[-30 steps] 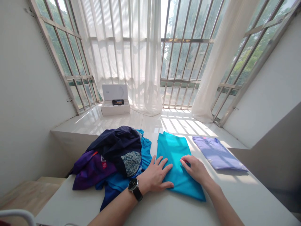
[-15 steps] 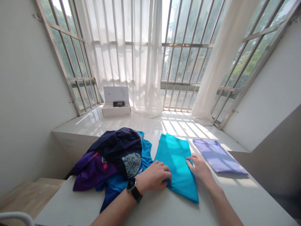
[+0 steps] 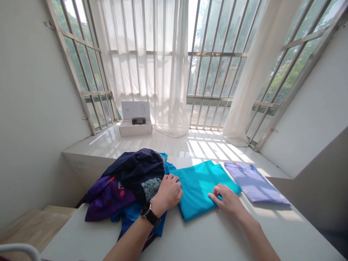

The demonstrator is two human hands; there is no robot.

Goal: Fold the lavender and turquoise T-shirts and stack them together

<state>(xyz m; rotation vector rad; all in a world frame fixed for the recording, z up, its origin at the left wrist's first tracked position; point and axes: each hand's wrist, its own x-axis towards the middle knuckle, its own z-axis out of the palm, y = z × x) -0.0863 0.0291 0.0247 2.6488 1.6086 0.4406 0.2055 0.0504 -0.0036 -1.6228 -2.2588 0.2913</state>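
My left hand (image 3: 169, 193) lay just left of the frame's centre, its fingers bent over the left edge of the folded turquoise garment (image 3: 199, 186); I could not tell whether they pinched the cloth or only rested there. My right hand (image 3: 227, 200) was right of centre, above the garment's near right part, its fingers loosely curled with a gap between thumb and fingertips. The turquoise garment sat in the lower middle, slanted on the white table (image 3: 206, 241), one corner pointing toward the bottom of the frame.

Beside my left hand, a rumpled pile with a navy garment (image 3: 134, 167) on top and a purple garment (image 3: 108, 201) at its side filled the lower left. A folded lavender garment (image 3: 257, 184) lay at the right. I wore a black-strapped watch (image 3: 149, 214) on my left wrist.
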